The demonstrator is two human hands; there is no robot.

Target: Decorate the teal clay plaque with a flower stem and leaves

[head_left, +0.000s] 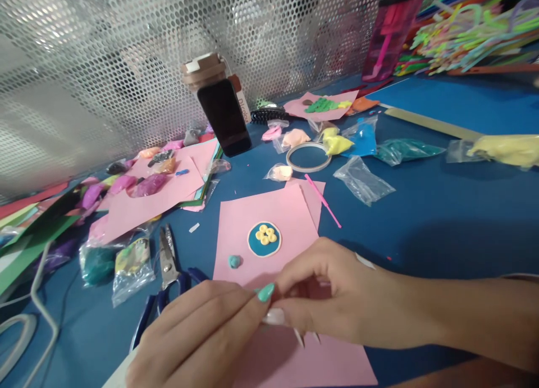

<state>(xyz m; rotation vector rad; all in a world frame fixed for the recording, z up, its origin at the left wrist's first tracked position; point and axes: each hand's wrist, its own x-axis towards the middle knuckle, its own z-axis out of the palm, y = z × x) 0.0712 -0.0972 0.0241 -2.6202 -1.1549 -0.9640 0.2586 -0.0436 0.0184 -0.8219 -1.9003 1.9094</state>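
Note:
Over a pink paper sheet [240,214], my left hand [202,332] and my right hand [328,287] meet at the fingertips, both closed in a pinch. Whatever lies between them is hidden by the fingers. Just beyond my hands, on the sheet, rests a flat blue clay disc [255,243] with a pale rim. Several small yellow clay pieces [264,234] with dimpled centres form a cluster on it. To the disc's lower left sits a small teal clay lump [234,261]. A pink modelling stick [323,201] lies across the paper's upper right corner.
Blue-handled scissors [168,264] lie left of the sheet. Bagged clay and paper [147,208] crowd the left side. A phone [224,117] leans on a cup [205,71] at the back. Farther right are a tape roll [290,160], clay bags [408,150] and a pink bottle [389,37].

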